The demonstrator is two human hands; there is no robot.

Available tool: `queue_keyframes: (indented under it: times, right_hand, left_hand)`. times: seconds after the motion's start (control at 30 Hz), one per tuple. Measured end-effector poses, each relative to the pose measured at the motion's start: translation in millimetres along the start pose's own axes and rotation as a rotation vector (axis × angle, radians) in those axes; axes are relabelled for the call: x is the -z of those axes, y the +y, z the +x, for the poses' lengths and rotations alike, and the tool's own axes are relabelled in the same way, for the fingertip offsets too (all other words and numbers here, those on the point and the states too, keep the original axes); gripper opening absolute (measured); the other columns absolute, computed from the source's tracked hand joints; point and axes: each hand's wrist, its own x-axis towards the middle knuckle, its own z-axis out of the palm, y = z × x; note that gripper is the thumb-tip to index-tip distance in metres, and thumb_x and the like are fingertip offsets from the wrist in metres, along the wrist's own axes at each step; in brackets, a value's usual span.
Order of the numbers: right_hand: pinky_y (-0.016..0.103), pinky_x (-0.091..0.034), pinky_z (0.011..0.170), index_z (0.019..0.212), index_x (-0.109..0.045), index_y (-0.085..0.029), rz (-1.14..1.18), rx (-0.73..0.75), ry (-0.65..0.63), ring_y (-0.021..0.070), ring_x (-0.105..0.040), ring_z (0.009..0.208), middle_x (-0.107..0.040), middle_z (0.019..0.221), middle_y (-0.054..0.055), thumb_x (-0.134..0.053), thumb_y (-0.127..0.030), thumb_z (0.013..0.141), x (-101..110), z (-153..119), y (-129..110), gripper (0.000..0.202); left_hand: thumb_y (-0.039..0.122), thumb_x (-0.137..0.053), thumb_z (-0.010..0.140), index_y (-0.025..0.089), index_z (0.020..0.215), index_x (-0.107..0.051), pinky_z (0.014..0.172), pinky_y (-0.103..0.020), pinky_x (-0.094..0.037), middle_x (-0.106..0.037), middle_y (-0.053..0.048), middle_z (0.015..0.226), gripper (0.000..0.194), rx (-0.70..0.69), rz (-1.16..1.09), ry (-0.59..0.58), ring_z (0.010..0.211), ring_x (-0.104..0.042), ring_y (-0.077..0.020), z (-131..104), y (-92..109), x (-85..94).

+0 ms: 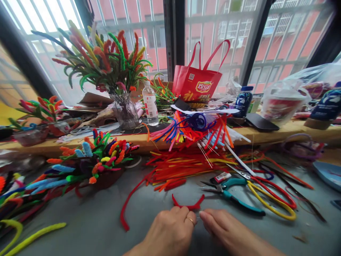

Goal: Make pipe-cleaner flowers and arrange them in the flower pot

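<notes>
A short red fuzzy strip (190, 206) with upturned, forked ends shows just beyond my left hand (174, 227), whose curled fingers are closed on it. A ring is on one finger of that hand. Close by on the right, my right hand (221, 225) has its fingers pressed together, the tips near the strip's right part; what they hold, if anything, is too small to make out. A longer curved red strip (127, 206) lies on the grey table (98, 220) to the left.
Teal pliers (234, 195) and red-and-yellow-handled scissors (269, 195) lie right of my hands. Behind are a pile of red and yellow strips (176, 167), colourful fuzzy stems (98, 160), a wooden ledge (144, 145), a bottle (150, 105) and a red bag (197, 83).
</notes>
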Motion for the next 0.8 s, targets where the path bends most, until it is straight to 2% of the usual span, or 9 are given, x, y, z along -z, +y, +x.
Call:
queue_keyframes:
  times: [0.13, 0.2, 0.27, 0.37, 0.4, 0.47, 0.57, 0.67, 0.8]
  right_hand:
    - [0.026, -0.032, 0.053, 0.058, -0.046, -0.021, -0.067, 0.059, 0.063, 0.0142, -0.04, 0.054, -0.05, 0.058, 0.0, -0.031, -0.044, 0.09, 0.9, 3.1, 2.3, 0.042]
    - [0.026, -0.037, 0.055, 0.065, -0.054, -0.021, -0.086, 0.102, 0.053, 0.0153, -0.048, 0.058, -0.058, 0.064, 0.002, -0.035, -0.045, 0.09, 13.2, 5.7, 3.8, 0.04]
    - [0.028, -0.042, 0.06, 0.081, -0.06, -0.021, -0.157, 0.119, 0.073, 0.0185, -0.056, 0.066, -0.065, 0.075, 0.005, -0.043, -0.049, 0.086, 35.0, 7.1, 12.0, 0.034]
    - [0.042, -0.043, 0.084, 0.109, -0.059, -0.019, -0.451, 0.142, 0.266, 0.0302, -0.057, 0.099, -0.063, 0.11, 0.014, -0.061, -0.052, 0.074, 71.9, 4.9, 42.4, 0.048]
    - [0.048, -0.039, 0.091, 0.116, -0.058, -0.017, -0.559, 0.166, 0.279, 0.0343, -0.052, 0.11, -0.058, 0.121, 0.017, -0.063, -0.053, 0.071, 81.2, 3.4, 55.6, 0.057]
    - [0.052, -0.04, 0.093, 0.122, -0.055, -0.014, -0.71, 0.146, 0.278, 0.0381, -0.048, 0.115, -0.053, 0.127, 0.021, -0.067, -0.053, 0.067, 92.2, 0.2, 80.1, 0.069]
    - [0.055, -0.04, 0.094, 0.128, -0.051, -0.013, -0.812, 0.15, 0.277, 0.0387, -0.046, 0.119, -0.049, 0.131, 0.022, -0.061, -0.057, 0.07, 92.7, -1.8, 99.4, 0.073]
    - [0.054, -0.043, 0.092, 0.128, -0.051, -0.013, -0.842, 0.187, 0.283, 0.0383, -0.05, 0.115, -0.051, 0.128, 0.023, -0.055, -0.057, 0.074, 89.3, 1.9, 98.8, 0.07]
    - [0.05, -0.049, 0.084, 0.116, -0.059, -0.01, -0.902, 0.25, 0.337, 0.0366, -0.058, 0.102, -0.059, 0.114, 0.023, -0.058, -0.044, 0.074, 92.6, 12.9, 97.8, 0.054]
  left_hand:
    - [0.016, -0.034, 0.086, 0.017, 0.078, -0.057, 0.045, -0.023, -0.029, -0.06, -0.005, 0.06, 0.025, 0.03, -0.11, -0.004, 0.051, -0.049, -0.0156, -0.3, 0.8, -1.2]
    - [0.016, -0.037, 0.085, 0.018, 0.077, -0.058, 0.047, -0.023, -0.03, -0.06, -0.004, 0.061, 0.023, 0.117, -0.246, 0.012, 0.051, -0.048, -0.0145, 0.6, -1.6, 0.3]
    - [0.018, -0.037, 0.086, 0.019, 0.073, -0.058, 0.05, -0.022, -0.03, -0.057, -0.002, 0.059, 0.025, 0.274, -0.441, 0.047, 0.051, -0.044, -0.0131, 2.4, -5.7, 4.0]
    - [0.027, -0.038, 0.09, 0.019, 0.07, -0.057, 0.051, -0.021, -0.027, -0.045, 0.002, 0.055, 0.029, 0.541, -0.77, 0.106, 0.052, -0.037, -0.0116, 6.7, -13.4, 10.2]
    - [0.03, -0.038, 0.09, 0.018, 0.071, -0.057, 0.05, -0.02, -0.025, -0.04, 0.004, 0.054, 0.029, 0.611, -0.873, 0.121, 0.051, -0.034, -0.0111, 8.2, -15.6, 11.3]
    - [0.034, -0.041, 0.089, 0.017, 0.074, -0.056, 0.048, -0.02, -0.02, -0.032, 0.006, 0.052, 0.027, 0.705, -1.031, 0.147, 0.05, -0.028, -0.0102, 10.8, -18.9, 11.8]
    - [0.035, -0.043, 0.088, 0.016, 0.075, -0.055, 0.047, -0.021, -0.018, -0.028, 0.007, 0.053, 0.026, 0.744, -1.121, 0.186, 0.049, -0.025, -0.0096, 12.9, -20.6, 10.2]
    - [0.035, -0.044, 0.088, 0.016, 0.075, -0.055, 0.049, -0.022, -0.019, -0.029, 0.006, 0.055, 0.026, 0.735, -1.11, 0.227, 0.05, -0.024, -0.0094, 12.7, -20.1, 10.1]
    - [0.037, -0.042, 0.089, 0.016, 0.076, -0.055, 0.05, -0.023, -0.019, -0.028, 0.006, 0.055, 0.027, 0.74, -1.096, 0.242, 0.05, -0.024, -0.0095, 10.8, -20.4, 10.1]
